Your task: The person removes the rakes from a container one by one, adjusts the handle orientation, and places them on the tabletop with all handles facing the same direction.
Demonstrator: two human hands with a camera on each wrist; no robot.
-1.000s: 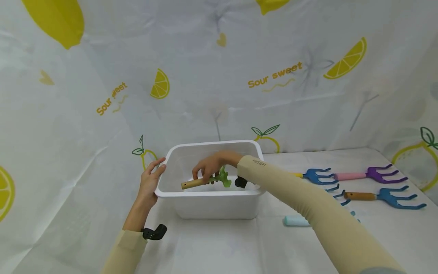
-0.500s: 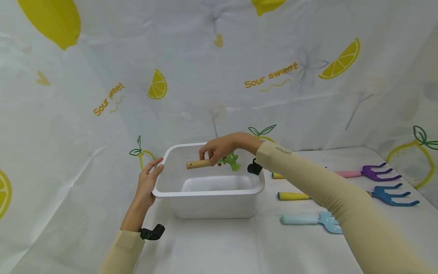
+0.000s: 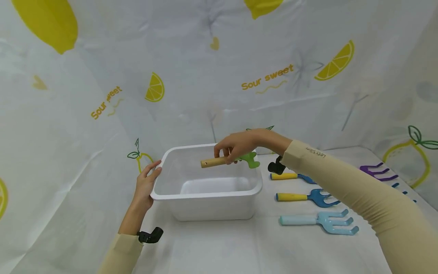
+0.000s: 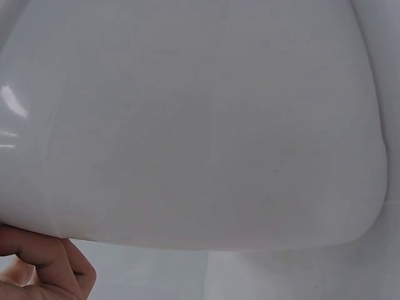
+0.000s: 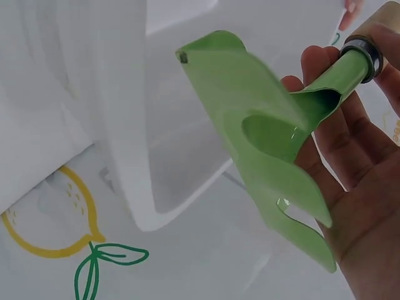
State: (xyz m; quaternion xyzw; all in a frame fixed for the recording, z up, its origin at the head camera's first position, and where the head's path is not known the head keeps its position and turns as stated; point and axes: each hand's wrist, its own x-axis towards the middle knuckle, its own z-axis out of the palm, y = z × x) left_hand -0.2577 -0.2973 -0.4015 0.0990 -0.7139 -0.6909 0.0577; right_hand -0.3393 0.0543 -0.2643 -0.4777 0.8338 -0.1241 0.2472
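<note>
My right hand pinches a small garden hand rake by its wooden handle, above the white plastic basin. The rake's green head points right over the basin's right rim. In the right wrist view, its short flat prongs and metal collar show close to the palm. My left hand grips the basin's left rim, its thumb over the edge. In the left wrist view, curled fingers touch the basin's outer wall. No other tool is visible inside the basin.
Right of the basin lie two yellow-handled blue rakes, a light blue rake and, partly behind my sleeve, a purple rake and blue prongs. A lemon-printed sheet hangs behind the table.
My right hand has lifted the green rake from inside the basin and moved it up and right. The sleeve now uncovers the light blue and yellow-handled rakes. The left hand keeps its grip.
</note>
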